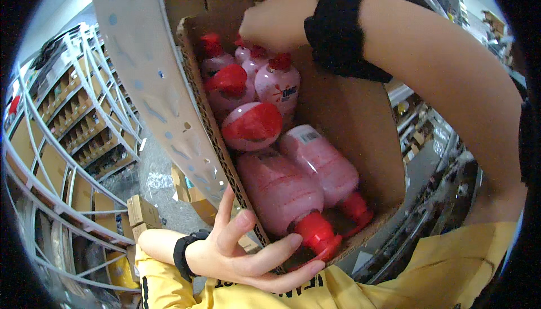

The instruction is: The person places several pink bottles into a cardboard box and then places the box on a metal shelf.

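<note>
An open cardboard box [363,140] in front of me holds several pink plastic bottles with red caps. Over its far end reaches my right hand [274,23], blurred, above upright bottles; its fingers are hidden, so what it touches cannot be told. One upright OMO bottle [277,89] stands just below that hand. Two bottles lie on their sides nearer me, a larger bottle [281,190] and a smaller bottle [323,165]. At the box's near left corner is my left hand [253,250], fingers spread, two of them beside the larger bottle's red cap [317,235].
A perforated metal post [169,110] rises along the box's left side. Metal shelving [80,110] with cardboard bins curves along the far left. Small cartons [141,211] stand at lower left, and plastic scraps [160,180] lie on the floor. More racks [439,152] are at right.
</note>
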Demonstrator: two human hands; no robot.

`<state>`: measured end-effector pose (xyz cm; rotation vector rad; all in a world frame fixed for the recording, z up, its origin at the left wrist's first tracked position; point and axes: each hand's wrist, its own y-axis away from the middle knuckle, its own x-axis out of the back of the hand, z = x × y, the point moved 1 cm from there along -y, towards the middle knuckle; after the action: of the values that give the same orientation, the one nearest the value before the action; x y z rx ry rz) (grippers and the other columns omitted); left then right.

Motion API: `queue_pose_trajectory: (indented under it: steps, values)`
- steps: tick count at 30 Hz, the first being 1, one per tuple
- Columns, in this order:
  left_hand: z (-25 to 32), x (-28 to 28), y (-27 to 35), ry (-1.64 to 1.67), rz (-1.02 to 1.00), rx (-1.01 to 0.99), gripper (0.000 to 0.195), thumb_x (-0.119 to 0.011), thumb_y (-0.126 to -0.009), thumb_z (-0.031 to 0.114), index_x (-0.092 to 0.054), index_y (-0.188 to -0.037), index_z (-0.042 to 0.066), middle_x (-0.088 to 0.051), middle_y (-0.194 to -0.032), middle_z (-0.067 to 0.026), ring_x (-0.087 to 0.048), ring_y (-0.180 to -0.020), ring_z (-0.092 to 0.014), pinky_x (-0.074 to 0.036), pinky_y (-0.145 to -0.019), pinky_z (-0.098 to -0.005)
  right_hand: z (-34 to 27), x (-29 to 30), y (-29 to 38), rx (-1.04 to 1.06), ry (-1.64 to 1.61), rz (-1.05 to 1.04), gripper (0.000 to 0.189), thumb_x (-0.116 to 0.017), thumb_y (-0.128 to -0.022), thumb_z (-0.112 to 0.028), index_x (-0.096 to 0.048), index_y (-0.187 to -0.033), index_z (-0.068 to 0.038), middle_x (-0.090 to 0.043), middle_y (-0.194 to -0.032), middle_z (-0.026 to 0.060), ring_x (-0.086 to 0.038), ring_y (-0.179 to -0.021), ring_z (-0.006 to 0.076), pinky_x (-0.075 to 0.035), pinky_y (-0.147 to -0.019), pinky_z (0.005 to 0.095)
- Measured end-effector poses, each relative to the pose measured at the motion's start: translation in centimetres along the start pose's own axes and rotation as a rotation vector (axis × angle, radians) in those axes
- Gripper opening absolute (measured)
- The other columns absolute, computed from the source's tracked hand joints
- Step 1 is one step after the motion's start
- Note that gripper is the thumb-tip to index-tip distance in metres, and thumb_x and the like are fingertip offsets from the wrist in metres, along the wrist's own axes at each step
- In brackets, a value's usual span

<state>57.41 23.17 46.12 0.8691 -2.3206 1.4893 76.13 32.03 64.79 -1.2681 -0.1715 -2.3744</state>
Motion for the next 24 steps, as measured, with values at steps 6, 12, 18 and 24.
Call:
queue_pose_trajectory:
  steps: [6, 12, 18, 24]
  values:
    - [0.2, 0.0, -0.3, 0.043, 0.011, 0.02, 0.048, -0.063, -0.071, 0.021, -0.051, -0.113, 0.04, -0.045, -0.117, 0.0016, -0.027, -0.119, -0.04, -0.039, -0.089, -0.0623, 0.3, 1.2, -0.3, 0.044, 0.04, -0.133, 0.038, -0.067, -0.073, -0.033, -0.062, -0.096, -0.003, -0.064, -0.09, 0.0157, -0.061, -0.086, 0.0316, -0.049, -0.073, 0.0409]
    - [0.5, 0.2, -0.2, 0.034, -0.004, 0.03, 0.047, -0.064, -0.071, 0.021, -0.052, -0.112, 0.039, -0.046, -0.117, 0.0011, -0.024, -0.122, -0.041, -0.036, -0.092, -0.063, -1.9, 2.7, -1.5, 0.349, -0.188, -0.104, 0.041, -0.069, -0.072, -0.028, -0.06, -0.1, 0.0, -0.064, -0.089, 0.017, -0.061, -0.083, 0.0316, -0.049, -0.072, 0.0377]
    - [0.3, 0.3, -0.2, 0.025, -0.015, 0.029, 0.046, -0.065, -0.07, 0.02, -0.053, -0.111, 0.038, -0.047, -0.117, 0.0005, -0.021, -0.126, -0.042, -0.033, -0.095, -0.0636, -2.1, 1.7, -2.5, 0.284, -0.033, -0.018, 0.035, -0.063, -0.07, -0.01, -0.059, -0.104, -0.002, -0.063, -0.091, 0.0168, -0.061, -0.084, 0.0316, -0.05, -0.069, 0.0378]
    - [0.5, -0.2, 0.0, 0.04, 0.019, 0.053, 0.045, -0.064, -0.071, 0.02, -0.054, -0.112, 0.037, -0.047, -0.118, 0.0004, -0.021, -0.126, -0.04, -0.034, -0.094, -0.0634, -1.0, 1.3, -4.1, 0.297, -0.047, 0.025, 0.037, -0.06, -0.074, -0.017, -0.058, -0.108, -0.004, -0.063, -0.095, 0.0163, -0.06, -0.086, 0.0316, -0.049, -0.072, 0.038]
